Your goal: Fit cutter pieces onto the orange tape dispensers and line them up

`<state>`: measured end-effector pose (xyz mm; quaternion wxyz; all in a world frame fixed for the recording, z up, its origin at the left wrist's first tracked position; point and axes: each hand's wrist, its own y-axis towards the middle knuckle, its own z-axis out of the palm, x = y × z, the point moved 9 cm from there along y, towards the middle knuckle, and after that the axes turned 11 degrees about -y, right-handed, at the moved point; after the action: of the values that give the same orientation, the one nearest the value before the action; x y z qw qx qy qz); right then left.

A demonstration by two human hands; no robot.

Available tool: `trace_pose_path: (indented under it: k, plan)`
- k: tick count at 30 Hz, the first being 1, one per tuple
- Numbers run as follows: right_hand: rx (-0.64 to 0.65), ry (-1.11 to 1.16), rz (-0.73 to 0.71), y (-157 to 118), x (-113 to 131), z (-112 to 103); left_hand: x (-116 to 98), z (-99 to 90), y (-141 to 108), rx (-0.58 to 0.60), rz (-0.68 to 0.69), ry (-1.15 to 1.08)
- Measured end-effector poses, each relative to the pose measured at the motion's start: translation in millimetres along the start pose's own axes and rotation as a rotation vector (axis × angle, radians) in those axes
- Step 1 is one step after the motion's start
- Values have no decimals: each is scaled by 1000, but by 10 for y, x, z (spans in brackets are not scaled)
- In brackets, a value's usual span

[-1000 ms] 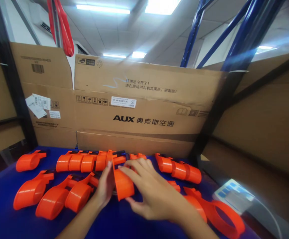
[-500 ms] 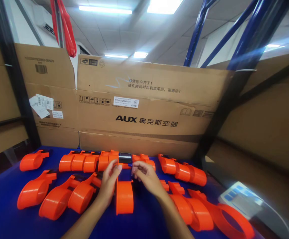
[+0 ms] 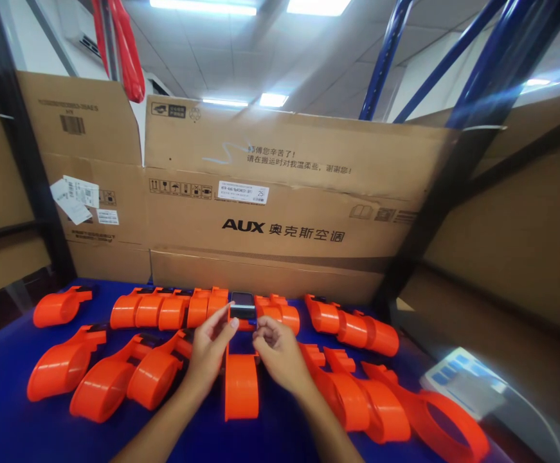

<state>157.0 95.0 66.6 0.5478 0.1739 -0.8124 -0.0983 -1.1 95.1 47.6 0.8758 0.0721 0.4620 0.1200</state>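
An orange tape dispenser hangs in front of me over the blue surface, its round part toward me. My left hand grips its upper left side between thumb and fingers. At its upper right, my right hand has its fingers curled together at a small dark blue part; what they pinch is too small to make out. Just beyond my fingertips is a dark device with a row of light marks along its front.
More orange dispensers lie in rows left and right on the blue table. Cardboard panels stand behind them. A white and blue device with a cable sits at the right, near a dark post.
The view has tilted slightly, and the dark device shows more of its top. My right hand's fingers have curled in a little more; my left hand keeps its grip.
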Motion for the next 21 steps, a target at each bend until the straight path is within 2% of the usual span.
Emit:
trace_pose_path:
  k: [12, 17, 21]
  plan:
    - [-63, -69, -21, -1, 50, -30, -31, 28, 20, 65, 45, 51]
    - [-63, -68, -17, -1, 28, -22, -30, 11, 30, 23, 13, 28]
    - [-79, -85, -12, -1, 18, -5, -3, -20, -33, -42, -65, -84]
